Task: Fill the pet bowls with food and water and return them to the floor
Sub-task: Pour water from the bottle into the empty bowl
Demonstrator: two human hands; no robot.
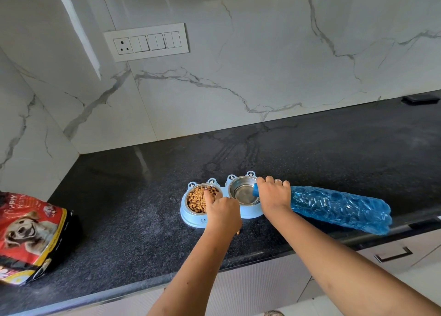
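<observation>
My right hand (273, 194) is clamped on the neck of the blue bottle (338, 207), long axis running off right, mouth over the steel bowl (241, 191) on the table (143, 196); left hand (223, 214) touches the kibble bowl (196, 200), grip unclear.

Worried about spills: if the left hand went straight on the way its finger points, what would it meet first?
The kibble in the left bowl; the left hand seems at or just above it.
</observation>
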